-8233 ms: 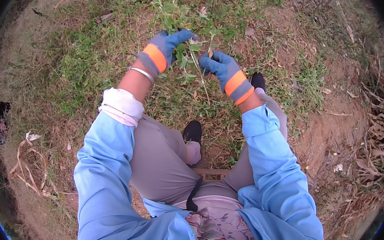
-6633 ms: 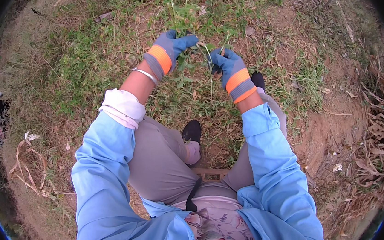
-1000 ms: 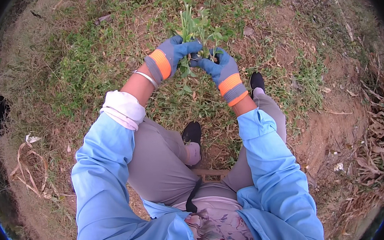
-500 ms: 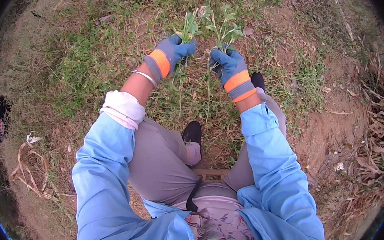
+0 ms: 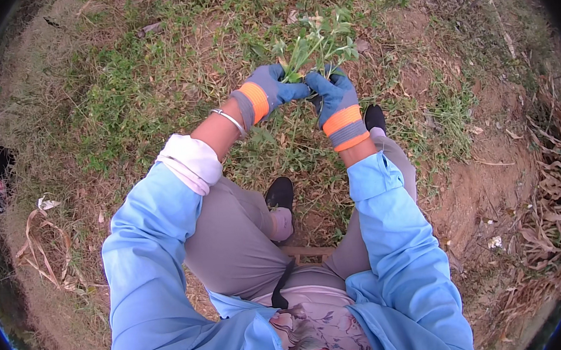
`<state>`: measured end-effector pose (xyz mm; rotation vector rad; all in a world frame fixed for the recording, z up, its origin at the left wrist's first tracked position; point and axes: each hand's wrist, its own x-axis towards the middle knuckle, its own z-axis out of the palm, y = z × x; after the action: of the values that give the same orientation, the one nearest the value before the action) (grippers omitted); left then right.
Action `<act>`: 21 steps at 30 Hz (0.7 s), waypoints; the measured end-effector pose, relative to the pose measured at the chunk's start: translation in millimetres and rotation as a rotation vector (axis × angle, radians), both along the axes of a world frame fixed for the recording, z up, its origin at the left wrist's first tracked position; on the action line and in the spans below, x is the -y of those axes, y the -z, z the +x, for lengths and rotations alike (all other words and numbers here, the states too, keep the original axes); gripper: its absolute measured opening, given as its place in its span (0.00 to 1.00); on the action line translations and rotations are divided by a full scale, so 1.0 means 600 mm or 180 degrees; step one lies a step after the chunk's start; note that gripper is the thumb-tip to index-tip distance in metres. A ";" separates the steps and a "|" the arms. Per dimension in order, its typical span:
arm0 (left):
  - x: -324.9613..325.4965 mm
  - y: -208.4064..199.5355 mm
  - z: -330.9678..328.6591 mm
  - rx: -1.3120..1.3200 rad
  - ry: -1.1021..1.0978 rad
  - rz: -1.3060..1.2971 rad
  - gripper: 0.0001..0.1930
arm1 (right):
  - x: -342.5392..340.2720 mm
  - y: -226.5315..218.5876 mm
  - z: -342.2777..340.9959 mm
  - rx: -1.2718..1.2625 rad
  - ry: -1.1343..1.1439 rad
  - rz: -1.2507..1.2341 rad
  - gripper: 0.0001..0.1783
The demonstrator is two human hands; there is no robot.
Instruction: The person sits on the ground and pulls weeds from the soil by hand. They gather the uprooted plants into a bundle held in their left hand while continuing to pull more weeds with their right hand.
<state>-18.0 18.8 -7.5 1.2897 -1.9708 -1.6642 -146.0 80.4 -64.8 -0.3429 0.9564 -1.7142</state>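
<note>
Low leafy green plants [image 5: 116,86] are left unpicked at left. By the blue-and-grey-gloved left hand [image 5: 275,92], thin green stems [image 5: 301,57], already gathered, are pinched aloft; by the matching right hand [image 5: 336,97], fingers closed, others are apparently gripped.

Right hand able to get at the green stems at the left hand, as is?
Probably yes: the right hand sits close beside the left hand and green stems, nothing visibly blocking, though it seems closed on leafy sprigs.

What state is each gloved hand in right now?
Left hand: closed, holding cut-looking green stems.
Right hand: closed, holding leafy green sprigs.
</note>
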 end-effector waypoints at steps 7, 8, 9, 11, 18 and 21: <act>0.006 0.010 -0.002 0.0238 0.0122 -0.0553 0.21 | 0.002 0.010 0.002 0.0184 0.0145 -0.0194 0.16; 0.006 0.007 -0.003 0.0382 0.0152 -0.0620 0.20 | 0.002 0.010 0.001 0.0157 0.0141 -0.0202 0.16; 0.006 0.003 -0.004 0.0526 0.0182 -0.0686 0.20 | 0.002 0.010 -0.001 0.0130 0.0137 -0.0210 0.16; 0.008 0.004 -0.003 0.0601 0.0233 -0.0758 0.19 | 0.001 0.007 0.000 0.0108 0.0130 -0.0220 0.16; 0.007 0.007 0.001 0.0072 0.0378 -0.0510 0.18 | -0.003 -0.009 -0.004 0.0106 -0.0060 -0.0223 0.13; 0.005 0.000 0.000 -0.0011 0.0465 -0.0429 0.17 | -0.002 -0.007 -0.009 0.0191 -0.0154 -0.0186 0.11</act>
<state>-17.9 16.0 -7.3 1.1188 -2.1804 -1.5631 -151.3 81.6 -60.6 -0.3482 0.8492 -1.7015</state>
